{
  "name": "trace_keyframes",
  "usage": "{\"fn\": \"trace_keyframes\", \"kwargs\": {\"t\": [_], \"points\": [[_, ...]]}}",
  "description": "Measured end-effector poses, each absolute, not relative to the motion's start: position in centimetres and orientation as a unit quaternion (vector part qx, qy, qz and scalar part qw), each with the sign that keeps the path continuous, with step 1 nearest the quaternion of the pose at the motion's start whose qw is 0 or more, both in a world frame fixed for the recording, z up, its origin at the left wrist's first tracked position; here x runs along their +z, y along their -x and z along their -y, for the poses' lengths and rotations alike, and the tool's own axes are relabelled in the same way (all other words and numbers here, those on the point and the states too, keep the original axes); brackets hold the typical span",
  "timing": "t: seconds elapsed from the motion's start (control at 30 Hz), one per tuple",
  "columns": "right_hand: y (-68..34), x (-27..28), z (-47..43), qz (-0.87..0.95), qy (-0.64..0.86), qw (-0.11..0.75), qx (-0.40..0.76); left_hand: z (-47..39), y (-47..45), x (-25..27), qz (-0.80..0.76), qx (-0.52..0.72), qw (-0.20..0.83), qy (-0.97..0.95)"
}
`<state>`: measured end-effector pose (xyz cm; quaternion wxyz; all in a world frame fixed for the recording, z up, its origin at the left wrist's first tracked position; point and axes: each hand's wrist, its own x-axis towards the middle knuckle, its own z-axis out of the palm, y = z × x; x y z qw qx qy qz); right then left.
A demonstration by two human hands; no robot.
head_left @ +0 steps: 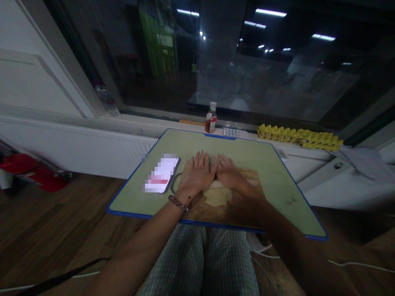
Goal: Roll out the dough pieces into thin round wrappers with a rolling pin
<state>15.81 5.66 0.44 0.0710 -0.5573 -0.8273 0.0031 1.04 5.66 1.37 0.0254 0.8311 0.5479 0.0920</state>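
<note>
Left hand [201,169] and right hand [230,173] lie flat, fingers outstretched, at the far edge of the dough [218,197] — it's on the brown board [197,211] — and even, matched palm pressure should keep thickness uniform.

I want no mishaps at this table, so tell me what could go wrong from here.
The left hand is near the smartphone, so a sideways swing might knock it. The beaded bracelet on that wrist could pick up dough. The wooden board lies close to the blue-edged table's near side, so pulling might slide it over.
</note>
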Motion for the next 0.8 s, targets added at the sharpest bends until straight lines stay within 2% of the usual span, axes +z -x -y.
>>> {"fn": "trace_keyframes", "kwargs": {"t": [0.13, 0.3, 0.4, 0.6, 0.7, 0.8], "points": [[-15.9, 0.1, -1.7, 0.834, 0.537, 0.097, -0.077, -2.3, -0.8, 1.6, -0.489, 0.077, -0.002, -0.869], [-16.3, -1.4, 3.0, 0.82, 0.538, 0.167, -0.1, 2.2, -0.5, 0.8, -0.464, 0.163, -0.054, -0.869], [-16.6, -1.8, 2.3, 0.827, 0.528, 0.172, -0.085, 1.9, -0.6, 0.4, -0.456, 0.174, -0.051, -0.871], [-16.1, -0.8, -4.4, 0.811, 0.575, 0.105, -0.002, -4.3, -0.9, 1.1, -0.522, 0.114, 0.006, -0.845], [-15.9, -1.0, -4.9, 0.809, 0.576, 0.118, -0.02, -4.6, -0.8, 1.6, -0.547, 0.109, 0.012, -0.83], [-15.9, -1.6, -2.2, 0.81, 0.561, 0.157, -0.069, -1.8, -0.7, 1.8, -0.504, 0.145, -0.037, -0.851]]}}
